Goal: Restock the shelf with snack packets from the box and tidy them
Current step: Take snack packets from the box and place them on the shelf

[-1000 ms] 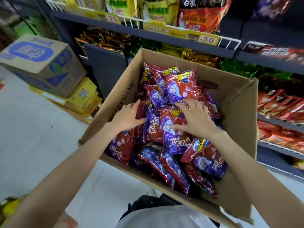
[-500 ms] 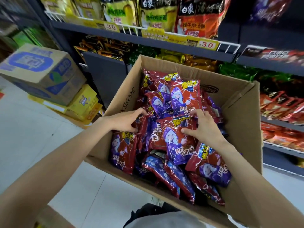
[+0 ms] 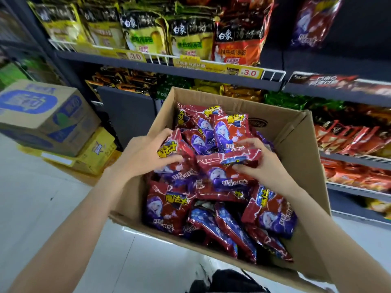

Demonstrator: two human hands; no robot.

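In front of the shelf (image 3: pixel 169 69), a person leans over an open cardboard box (image 3: pixel 304 149) heaped with red-and-purple snack packets (image 3: pixel 169 206).

Left hand (image 3: pixel 146 153): fingers curled round the upper edge of one packet (image 3: pixel 175 153) at the left side of the box, thumb on its front. The packet stands tilted, its yellow lettering facing outward, raised a little above the heap.

Right hand (image 3: pixel 260 159): fingers curled over the top edge of a second packet (image 3: pixel 226 168) at the middle of the box, thumb beneath; a pinching hold. This packet lies roughly flat, face up, touching the left one along its side.

Remaining packets: loose in the box, overlapping, some on edge along the near wall, several upright against the far wall.

Box position: near edge toward the person, far edge close under the shelf front. What carries it cannot be seen.

Shelf contents: yellow and orange noodle bags (image 3: pixel 190 37) on the upper tier behind a white wire rail, yellow price tags (image 3: pixel 249 72) reading 3.0 clipped below. Lower tiers right: orange-red packets (image 3: pixel 347 136), blurred.

Left on the floor (image 3: pixel 42 197): a brown carton with blue print (image 3: pixel 44 115) resting on a yellow carton (image 3: pixel 95 153).
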